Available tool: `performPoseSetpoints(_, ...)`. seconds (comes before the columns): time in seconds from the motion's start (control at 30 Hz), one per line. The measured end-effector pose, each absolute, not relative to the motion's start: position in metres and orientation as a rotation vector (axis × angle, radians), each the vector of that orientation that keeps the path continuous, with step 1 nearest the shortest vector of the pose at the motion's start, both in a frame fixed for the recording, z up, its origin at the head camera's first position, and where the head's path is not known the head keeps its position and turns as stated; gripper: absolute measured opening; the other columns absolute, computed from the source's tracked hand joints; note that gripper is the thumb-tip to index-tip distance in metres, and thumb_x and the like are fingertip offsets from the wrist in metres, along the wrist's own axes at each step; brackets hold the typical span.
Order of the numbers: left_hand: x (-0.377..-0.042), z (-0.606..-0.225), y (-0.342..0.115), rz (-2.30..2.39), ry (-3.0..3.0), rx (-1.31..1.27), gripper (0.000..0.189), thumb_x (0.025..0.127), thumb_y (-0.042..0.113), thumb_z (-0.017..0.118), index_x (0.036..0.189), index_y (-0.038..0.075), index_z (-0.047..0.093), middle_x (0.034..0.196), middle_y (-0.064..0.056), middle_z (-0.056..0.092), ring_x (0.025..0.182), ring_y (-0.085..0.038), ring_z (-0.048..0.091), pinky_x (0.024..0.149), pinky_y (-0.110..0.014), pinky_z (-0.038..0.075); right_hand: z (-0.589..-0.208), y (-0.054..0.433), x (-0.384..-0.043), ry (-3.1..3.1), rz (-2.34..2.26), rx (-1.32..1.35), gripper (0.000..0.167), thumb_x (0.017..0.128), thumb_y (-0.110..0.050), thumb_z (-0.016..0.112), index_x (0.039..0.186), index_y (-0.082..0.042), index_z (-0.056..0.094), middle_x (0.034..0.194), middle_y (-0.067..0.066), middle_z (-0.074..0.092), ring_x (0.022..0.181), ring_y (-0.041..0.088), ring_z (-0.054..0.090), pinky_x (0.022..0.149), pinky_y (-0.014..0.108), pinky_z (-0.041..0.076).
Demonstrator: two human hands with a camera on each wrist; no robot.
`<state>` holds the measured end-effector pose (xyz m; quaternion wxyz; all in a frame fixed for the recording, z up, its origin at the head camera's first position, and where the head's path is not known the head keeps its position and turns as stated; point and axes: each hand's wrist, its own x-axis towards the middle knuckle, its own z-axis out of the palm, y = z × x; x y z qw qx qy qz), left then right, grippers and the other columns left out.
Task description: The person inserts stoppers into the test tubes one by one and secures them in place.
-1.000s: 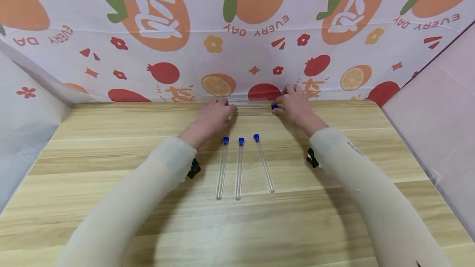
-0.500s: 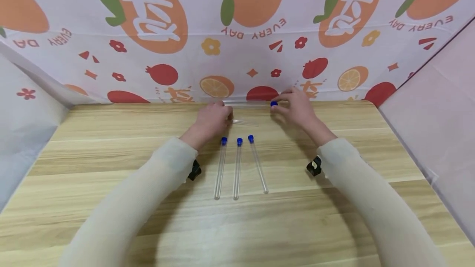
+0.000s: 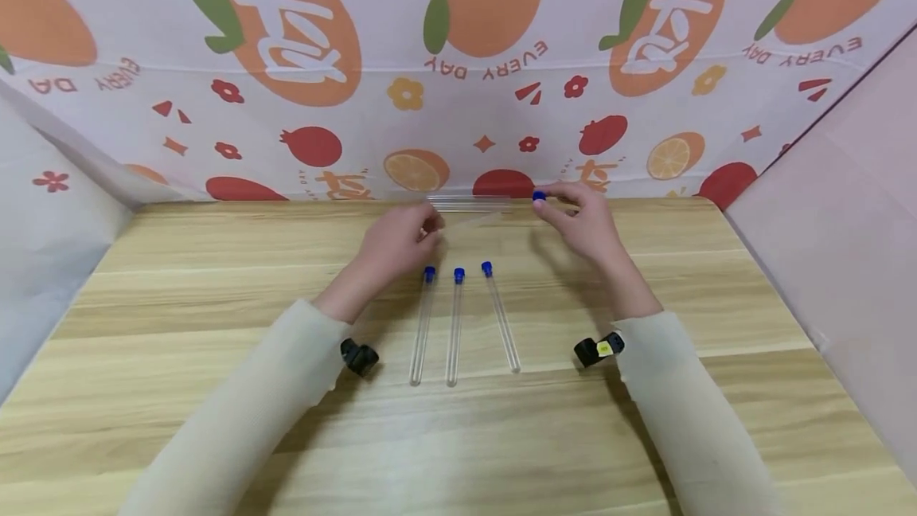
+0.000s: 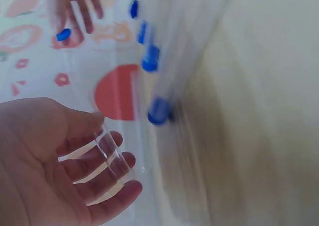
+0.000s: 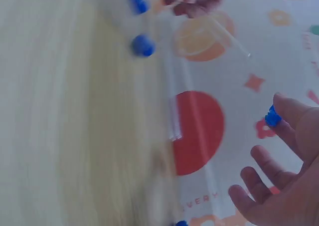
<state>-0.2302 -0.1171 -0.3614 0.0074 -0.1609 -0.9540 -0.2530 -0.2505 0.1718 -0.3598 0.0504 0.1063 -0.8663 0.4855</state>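
Note:
My left hand holds an uncapped clear test tube near its rounded end; in the head view the tube's free end points right and slightly up. Between thumb and index finger of my right hand is a small blue cap, apart from the tube, its other fingers spread. Nearer the body, three clear tubes with blue caps lie side by side: a left capped tube, a middle one and a right one, which slants.
Several clear tubes lie sideways along the back edge of the wooden table, against a fruit-print cloth. Another blue cap shows at the bottom of the right wrist view. Pale cloth walls stand on both sides.
My right hand has drawn away to the right with the blue cap. The left hand has pulled back a little with the tube, whose free end has swung upward.

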Motion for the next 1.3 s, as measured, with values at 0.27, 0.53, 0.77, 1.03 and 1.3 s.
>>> performPoseSetpoints(0.27, -0.190, -0.359, -0.115, -1.509, -2.750, -0.565, 0.020, 0.099, 0.014, 0.062, 0.115, 0.002, 0.065, 0.108, -0.013, 0.069, 0.100, -0.027, 0.065, 0.087, -0.042, 0.056, -0.348, 0.174, -0.226, -2.163, 2.422, 0.248, 0.041, 0.098, -0.028, 0.065, 0.128, -0.001, 0.061, 0.124, 0.007, 0.064, 0.117, 0.023, 0.059, 0.108, 0.046, 0.046)
performPoseSetpoints(0.53, -0.172, -0.351, -0.111, -2.067, -2.662, -0.551, 0.025, 0.102, 0.015, 0.057, 0.123, 0.000, 0.058, 0.117, -0.024, 0.066, 0.106, -0.042, 0.063, 0.081, -0.046, 0.059, -0.333, 0.167, -0.211, -1.775, 2.996, 0.450, 0.023, 0.102, -0.025, 0.059, 0.117, -0.009, 0.065, 0.125, 0.009, 0.066, 0.120, 0.029, 0.058, 0.106, 0.044, 0.048)
performPoseSetpoints(0.77, -0.157, -0.346, -0.102, -2.302, -2.621, -0.661, 0.027, 0.103, 0.016, 0.056, 0.126, 0.002, 0.058, 0.115, -0.017, 0.068, 0.108, -0.041, 0.063, 0.086, -0.051, 0.058, -0.329, 0.154, -0.201, -1.590, 3.164, 0.413, 0.026, 0.099, -0.031, 0.063, 0.115, -0.011, 0.067, 0.124, 0.008, 0.067, 0.123, 0.030, 0.054, 0.106, 0.042, 0.048)
performPoseSetpoints(1.03, -0.149, -0.344, -0.092, -2.437, -2.621, -0.703, 0.030, 0.104, 0.016, 0.053, 0.130, 0.001, 0.055, 0.118, -0.021, 0.066, 0.098, -0.024, 0.067, 0.086, -0.050, 0.058, -0.326, 0.141, -0.195, -1.580, 3.202, 0.357, 0.028, 0.098, -0.035, 0.065, 0.115, -0.013, 0.068, 0.122, 0.007, 0.066, 0.123, 0.029, 0.052, 0.102, 0.039, 0.051)
performPoseSetpoints(1.3, -0.153, -0.345, -0.091, -2.465, -2.628, -0.695, 0.029, 0.104, 0.015, 0.054, 0.129, 0.001, 0.056, 0.115, -0.018, 0.068, 0.100, -0.034, 0.066, 0.083, -0.048, 0.059, -0.323, 0.137, -0.194, -1.633, 3.177, 0.362, 0.028, 0.097, -0.037, 0.065, 0.114, -0.015, 0.069, 0.119, 0.005, 0.067, 0.121, 0.027, 0.054, 0.101, 0.038, 0.050)
